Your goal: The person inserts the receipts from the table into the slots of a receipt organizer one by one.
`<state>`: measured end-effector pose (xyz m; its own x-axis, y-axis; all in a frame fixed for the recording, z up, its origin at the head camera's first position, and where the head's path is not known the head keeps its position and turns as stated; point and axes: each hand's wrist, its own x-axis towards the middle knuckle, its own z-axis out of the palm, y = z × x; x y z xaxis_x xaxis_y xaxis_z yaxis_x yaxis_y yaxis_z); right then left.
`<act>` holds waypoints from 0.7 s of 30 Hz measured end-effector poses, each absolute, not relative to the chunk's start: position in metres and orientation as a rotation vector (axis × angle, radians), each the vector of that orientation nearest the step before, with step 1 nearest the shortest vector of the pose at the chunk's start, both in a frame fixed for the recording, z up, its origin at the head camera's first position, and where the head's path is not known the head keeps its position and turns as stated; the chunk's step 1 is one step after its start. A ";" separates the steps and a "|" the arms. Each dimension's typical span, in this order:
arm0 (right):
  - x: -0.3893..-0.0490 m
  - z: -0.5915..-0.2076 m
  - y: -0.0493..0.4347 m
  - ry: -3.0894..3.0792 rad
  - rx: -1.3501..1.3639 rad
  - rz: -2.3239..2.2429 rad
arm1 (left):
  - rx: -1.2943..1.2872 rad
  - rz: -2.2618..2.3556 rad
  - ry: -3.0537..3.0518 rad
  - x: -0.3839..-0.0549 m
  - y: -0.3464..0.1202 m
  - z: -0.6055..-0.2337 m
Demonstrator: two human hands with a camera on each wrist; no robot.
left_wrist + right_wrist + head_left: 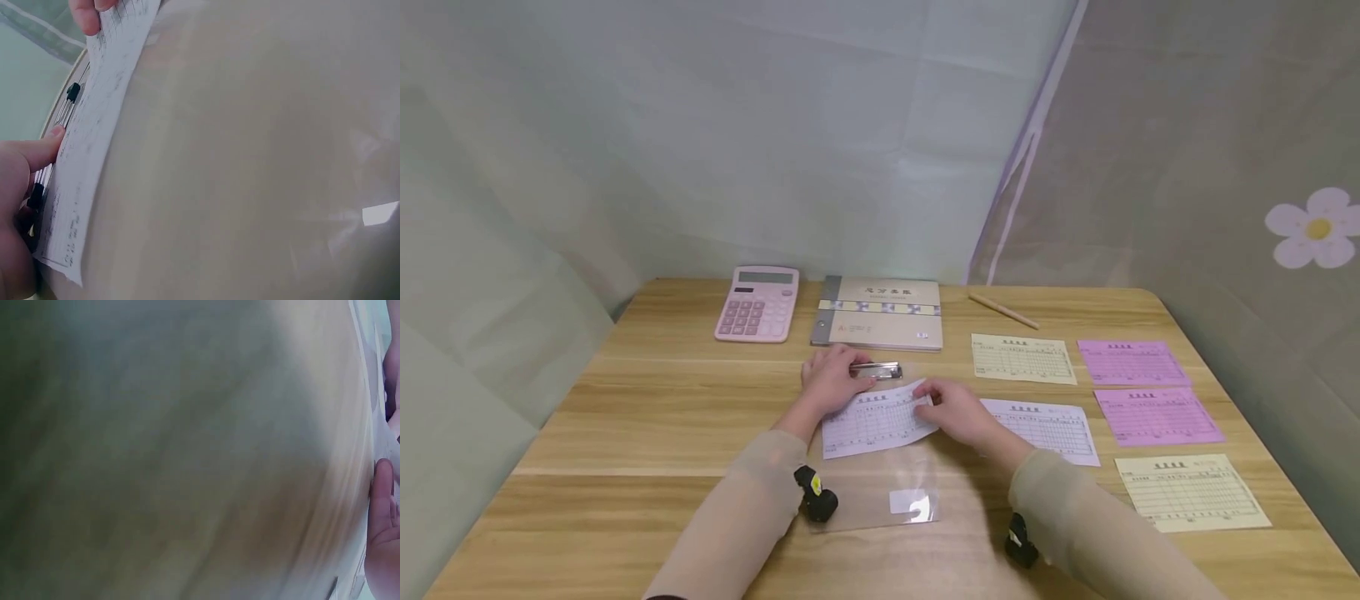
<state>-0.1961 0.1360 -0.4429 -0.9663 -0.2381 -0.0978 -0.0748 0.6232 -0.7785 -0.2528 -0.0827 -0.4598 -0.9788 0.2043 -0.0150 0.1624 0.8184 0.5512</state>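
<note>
A clear clipboard (865, 496) lies on the wooden table, its metal clip (887, 371) at the far end. My left hand (831, 382) grips that clip; in the left wrist view the thumb (47, 147) presses on it, and the other fingers are mostly hidden. Over the board, close below the clip, is a white printed slip (872, 427), slightly tilted. The right hand (958, 412) pinches the slip's right edge between thumb and fingers. In the right wrist view only part of that hand (382, 519) shows at the right border. A second white slip (1052, 429) lies partly behind the right forearm.
Yellow slips (1022, 358) and pink slips (1131, 362) lie spread on the right of the table. Along the back are a pink calculator (758, 304), a ledger book (880, 315) and a thin tan stick (1003, 310). A curtain (775, 150) hangs behind the table.
</note>
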 end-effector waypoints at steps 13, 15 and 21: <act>-0.200 -0.441 0.128 2.669 -0.249 -1.220 | 0.289 0.866 2.903 -0.254 -0.083 -0.458; -0.201 -0.440 0.127 2.664 -0.242 -1.224 | 0.288 0.859 2.902 -0.254 -0.083 -0.457; -0.204 -0.442 0.125 2.669 -0.274 -1.207 | 0.304 0.844 2.907 -0.256 -0.083 -0.457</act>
